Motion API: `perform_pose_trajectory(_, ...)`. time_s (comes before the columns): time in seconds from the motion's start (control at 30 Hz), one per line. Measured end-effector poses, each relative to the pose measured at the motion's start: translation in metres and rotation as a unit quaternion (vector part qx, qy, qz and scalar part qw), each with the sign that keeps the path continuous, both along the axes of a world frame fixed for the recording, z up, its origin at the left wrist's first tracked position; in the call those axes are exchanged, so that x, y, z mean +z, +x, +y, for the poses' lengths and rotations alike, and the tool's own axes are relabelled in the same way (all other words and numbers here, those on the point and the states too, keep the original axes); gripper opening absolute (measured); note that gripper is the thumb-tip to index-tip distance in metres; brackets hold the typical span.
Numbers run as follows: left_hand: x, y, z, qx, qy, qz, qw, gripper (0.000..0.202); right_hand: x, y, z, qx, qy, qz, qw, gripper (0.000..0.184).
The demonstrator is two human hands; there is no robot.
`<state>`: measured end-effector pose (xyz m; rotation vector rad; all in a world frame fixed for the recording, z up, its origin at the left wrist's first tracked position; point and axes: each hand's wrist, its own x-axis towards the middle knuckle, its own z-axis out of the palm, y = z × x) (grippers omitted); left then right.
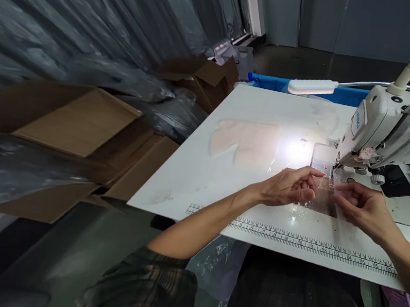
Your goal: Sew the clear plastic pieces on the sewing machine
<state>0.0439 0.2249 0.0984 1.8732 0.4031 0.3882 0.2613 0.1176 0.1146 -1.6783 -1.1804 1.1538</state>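
Observation:
At the front of the white sewing machine (367, 124), my right hand (366, 207) has its thumb and fingers pinched on a thin translucent strip (338, 223). The strip runs up toward the presser foot and hangs down over the tabletop; its material is too faint to name. Left of the needle, my left hand (293, 186) has its forefinger stretched out over a clear plate with red marks (321, 158). Its other fingers curl loosely, with the thumb apart from the forefinger. I see nothing clearly held in it.
A printed ruler (300, 239) edges the white table (172, 184). A pale, flat cut piece (246, 138) lies farther left. The lit lamp (312, 86) hangs behind it. A black phone-like object (398, 181) rests beside the machine. Open cardboard boxes (80, 121) stand left.

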Motion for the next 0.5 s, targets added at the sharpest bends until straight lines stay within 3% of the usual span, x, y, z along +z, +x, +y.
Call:
perform_pose_trajectory(0.07,0.004,-0.002,-0.001,0.008,-0.099,0.019,0.995,0.094,0.0,-0.014,0.006,0.036,-0.004,0.066,0.997,0.065)
perform_pose_trajectory(0.13,0.005,-0.003,-0.003,0.038,-0.113,0.053,0.991,0.103,-0.001,-0.017,0.008,0.08,0.013,0.084,0.993,0.066)
perform_pose_trajectory(0.2,0.006,-0.002,-0.005,0.071,-0.085,0.091,0.99,0.103,-0.005,-0.008,0.008,0.113,0.058,0.008,0.992,0.059)
perform_pose_trajectory(0.27,0.006,0.0,-0.006,0.089,-0.059,0.111,0.988,0.091,-0.011,0.006,0.005,0.136,0.134,-0.141,0.971,0.044)
perform_pose_trajectory(0.37,0.009,0.001,-0.008,0.099,-0.046,0.126,0.986,0.074,-0.024,0.025,0.0,0.188,0.266,-0.346,0.88,0.035)
perform_pose_trajectory(0.43,0.011,0.001,-0.009,0.112,-0.054,0.144,0.982,0.073,-0.033,0.031,0.001,0.229,0.323,-0.421,0.816,0.035)
perform_pose_trajectory(0.5,0.012,0.001,-0.009,0.141,-0.066,0.155,0.976,0.072,-0.039,0.034,0.006,0.255,0.346,-0.463,0.775,0.036)
